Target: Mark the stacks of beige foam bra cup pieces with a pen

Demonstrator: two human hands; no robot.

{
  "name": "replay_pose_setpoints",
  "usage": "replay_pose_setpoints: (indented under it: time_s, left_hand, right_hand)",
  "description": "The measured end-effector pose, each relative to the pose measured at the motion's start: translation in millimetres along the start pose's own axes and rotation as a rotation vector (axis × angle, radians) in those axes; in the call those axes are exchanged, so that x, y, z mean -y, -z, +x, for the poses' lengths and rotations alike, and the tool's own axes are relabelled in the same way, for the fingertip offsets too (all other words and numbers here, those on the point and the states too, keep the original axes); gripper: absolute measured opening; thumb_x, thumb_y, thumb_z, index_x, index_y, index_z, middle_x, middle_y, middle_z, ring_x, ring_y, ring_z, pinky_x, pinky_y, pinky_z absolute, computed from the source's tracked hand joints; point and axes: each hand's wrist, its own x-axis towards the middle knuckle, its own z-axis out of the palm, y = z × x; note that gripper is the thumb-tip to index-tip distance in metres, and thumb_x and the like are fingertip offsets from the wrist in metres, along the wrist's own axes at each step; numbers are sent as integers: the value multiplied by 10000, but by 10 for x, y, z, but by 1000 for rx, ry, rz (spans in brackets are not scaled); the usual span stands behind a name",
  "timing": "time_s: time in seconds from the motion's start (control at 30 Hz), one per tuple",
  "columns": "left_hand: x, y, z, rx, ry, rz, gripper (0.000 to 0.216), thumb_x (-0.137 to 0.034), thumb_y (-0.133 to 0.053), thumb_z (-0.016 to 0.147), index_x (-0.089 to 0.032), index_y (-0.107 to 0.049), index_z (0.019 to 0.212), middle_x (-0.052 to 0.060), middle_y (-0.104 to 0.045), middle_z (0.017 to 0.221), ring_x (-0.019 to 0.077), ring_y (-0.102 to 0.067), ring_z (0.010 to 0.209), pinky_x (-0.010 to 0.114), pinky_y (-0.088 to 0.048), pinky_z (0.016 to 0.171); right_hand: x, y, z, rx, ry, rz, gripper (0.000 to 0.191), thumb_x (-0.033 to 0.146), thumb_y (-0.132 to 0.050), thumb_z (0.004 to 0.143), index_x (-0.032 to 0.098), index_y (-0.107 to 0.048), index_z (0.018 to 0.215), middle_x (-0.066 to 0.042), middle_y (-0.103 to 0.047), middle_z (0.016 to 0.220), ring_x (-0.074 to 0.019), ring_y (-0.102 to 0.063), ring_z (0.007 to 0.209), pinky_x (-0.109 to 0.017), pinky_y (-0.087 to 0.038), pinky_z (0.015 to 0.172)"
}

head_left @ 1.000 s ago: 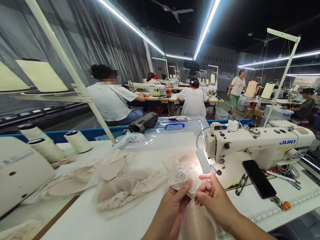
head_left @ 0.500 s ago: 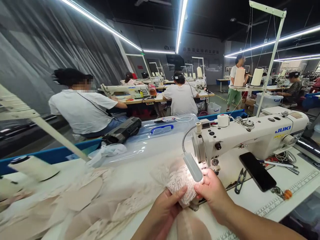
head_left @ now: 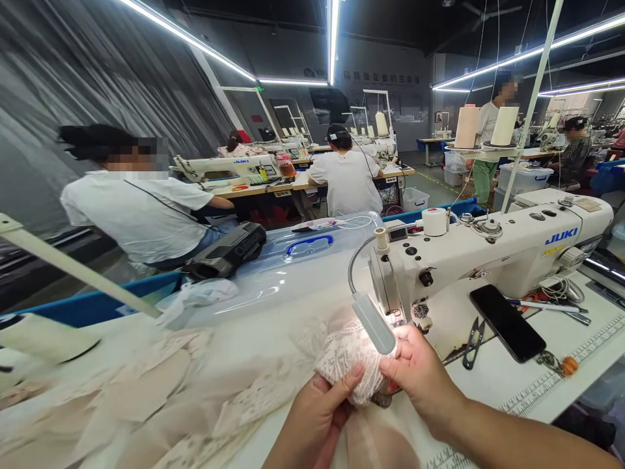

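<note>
Beside the white sewing machine (head_left: 493,244), under a small grey lamp (head_left: 374,324), I see the left hand (head_left: 322,407) and right hand (head_left: 422,378) gripping pale lace fabric (head_left: 339,355) between their fingers (head_left: 350,381), above the counter (head_left: 483,384).

- The slim grey plastic lamp head (head_left: 374,324) hides part of the gathered cream lace fabric (head_left: 344,355) and the needle area of the white metal JUKI sewing machine (head_left: 502,241).
- Most of the bare left hand's (head_left: 325,404) fingers are hidden under the lace; the bare right hand's (head_left: 415,371) lower fingers are out of sight too.
- The bottom edge cuts off the sheer beige fabric (head_left: 375,443) below the hands.
- The heap of beige cups and pale lace (head_left: 156,384) is blurred and cut off.
- The left edge crops a cream thread cone (head_left: 49,335).
- Yellow label (head_left: 553,250): too small to read.
- A standing person in green trousers (head_left: 483,179) is partly hidden.
</note>
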Motion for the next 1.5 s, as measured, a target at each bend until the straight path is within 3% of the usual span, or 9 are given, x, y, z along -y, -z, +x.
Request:
replay_pose_setpoints:
  time_s: [0.1,0.43,0.83,1.1,1.5]
  left_hand:
    - [-1,-5,-12,-6,-4,2,876,-208,-998,524,-180,-672,1337,95,-839,1088,378,-760,1071,403,-629,894]
    - [11,62,-22,24,-71,92,711,-265,-953,647,-185,-705,1308,97,-821,1153,348,-744,1096,355,-624,847]
    - [6,44,-23,34,-79,100,725,-359,-940,700,-206,-675,1357,92,-815,1177,344,-741,1095,375,-618,904]
    - [29,56,-46,37,-35,95,671,-341,-925,717,-170,-686,1319,118,-833,1090,355,-776,1010,446,-600,943]
    - [22,40,-67,49,-64,110,757,-348,-936,706,-217,-643,1392,94,-828,1152,333,-767,1062,378,-605,940]
  right_hand:
    - [0,4,-2,-3,-5,-11,392,302,-742,767,196,-526,1077,46,-614,765,-140,-543,690,-289,-443,663]
    - [-3,10,-27,5,5,-34,381,264,-719,786,201,-520,1105,17,-674,835,-137,-554,688,-283,-435,659]
    - [-11,10,-13,11,-3,5,375,256,-710,775,208,-530,1099,32,-664,817,-126,-543,663,-264,-429,629]
    - [3,31,-21,23,-8,5,354,238,-688,815,205,-521,1126,33,-654,837,-127,-557,687,-265,-452,643]
    - [29,17,-23,21,-28,-3,375,244,-689,802,201,-517,1132,5,-692,883,-138,-573,719,-262,-456,644]
